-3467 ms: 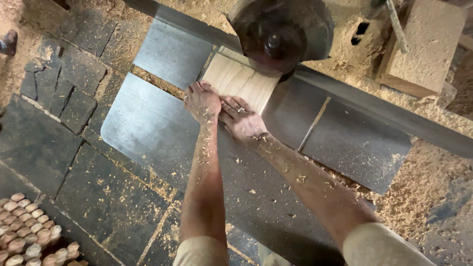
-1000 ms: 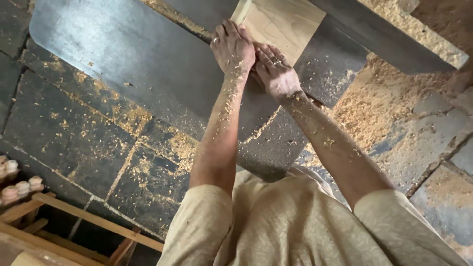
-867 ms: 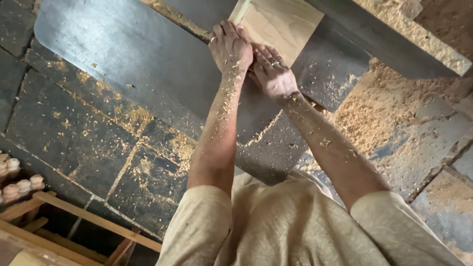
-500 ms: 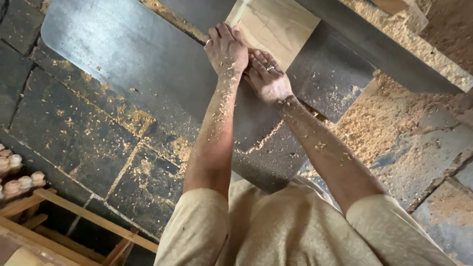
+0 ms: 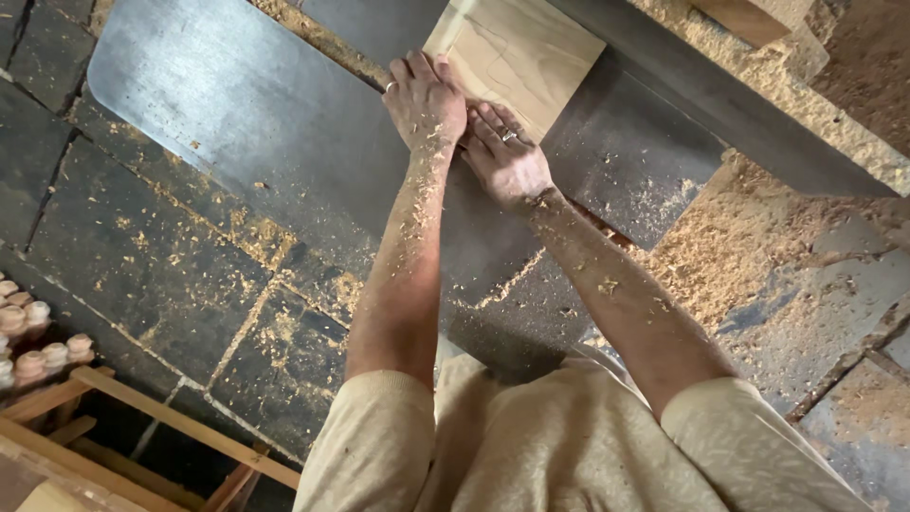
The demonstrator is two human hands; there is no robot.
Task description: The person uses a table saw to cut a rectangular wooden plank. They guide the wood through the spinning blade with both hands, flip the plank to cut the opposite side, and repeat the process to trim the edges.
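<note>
A pale wooden block [image 5: 531,52] lies flat on the grey metal machine table [image 5: 237,123], its far side against a long dark metal fence [image 5: 758,133]. My left hand [image 5: 425,102] presses on the block's near left corner, fingers curled over its edge. My right hand [image 5: 502,156] lies just beside it, fingers flat on the block's near edge, a ring on one finger. Both forearms are dusted with sawdust. The block's far end runs out of the top of the view.
Sawdust lies heaped beyond the fence [image 5: 758,57] and on the stone floor at right [image 5: 749,237]. Dark stone slabs [image 5: 142,275] spread to the left. A wooden rack holding several small turned wooden pieces [image 5: 28,332] stands at the lower left.
The view dropped and swung, so the round machine guard left the frame. My hands stay on the block's near edge; over the last second they shifted slightly left with the block.
</note>
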